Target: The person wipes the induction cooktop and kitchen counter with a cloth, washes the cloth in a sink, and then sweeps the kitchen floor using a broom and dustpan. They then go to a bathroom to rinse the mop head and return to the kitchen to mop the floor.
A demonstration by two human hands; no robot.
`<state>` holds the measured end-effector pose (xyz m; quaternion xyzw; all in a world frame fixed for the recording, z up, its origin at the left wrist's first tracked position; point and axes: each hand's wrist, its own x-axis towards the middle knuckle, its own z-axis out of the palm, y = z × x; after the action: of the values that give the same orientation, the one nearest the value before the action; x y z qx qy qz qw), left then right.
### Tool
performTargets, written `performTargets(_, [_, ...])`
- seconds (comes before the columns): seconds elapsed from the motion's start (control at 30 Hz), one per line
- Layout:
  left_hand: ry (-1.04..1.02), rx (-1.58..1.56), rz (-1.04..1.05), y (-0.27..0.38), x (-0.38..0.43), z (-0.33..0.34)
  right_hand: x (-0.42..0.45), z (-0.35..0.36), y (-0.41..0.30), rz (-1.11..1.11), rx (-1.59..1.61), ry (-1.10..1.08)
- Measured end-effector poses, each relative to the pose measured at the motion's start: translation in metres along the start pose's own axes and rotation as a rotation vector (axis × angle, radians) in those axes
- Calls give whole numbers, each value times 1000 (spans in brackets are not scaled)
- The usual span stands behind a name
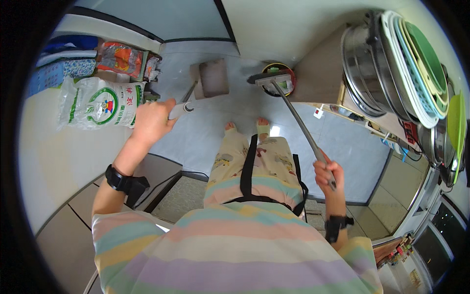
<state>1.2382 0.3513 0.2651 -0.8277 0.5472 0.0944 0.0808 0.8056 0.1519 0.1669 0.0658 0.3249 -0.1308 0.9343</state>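
Note:
My left hand (153, 117) is closed round the upper end of a long-handled dustpan (213, 78); the pan lies at floor level ahead of me, left of centre. In my right hand (329, 172) is the grey handle of a broom (273, 79). The broom's head, with dark bristles pointing left, shows over a round waste bin (293, 79) with a dark outside and a red and yellow rim. Some light and green waste is visible inside the bin. Whether the broom touches the bin, I cannot tell.
Bags and a large printed plastic sack (104, 103) lie on the left counter (55, 128). On the right, a wooden shelf unit (315, 70) bears steel pots (361, 70) and plastic baskets (429, 55). A sliding door (191, 18) stands ahead. A black cable (161, 185) runs near my left side.

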Motion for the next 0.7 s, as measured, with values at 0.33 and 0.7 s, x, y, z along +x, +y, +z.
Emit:
performTargets(0.33, [148, -351, -199, -115, -93, 108, -5, 129, 66, -11, -680, 338])
performTargets(0.7, [88, -604, -868, -143, -239, 258, 457, 135, 227, 506, -1120, -77])
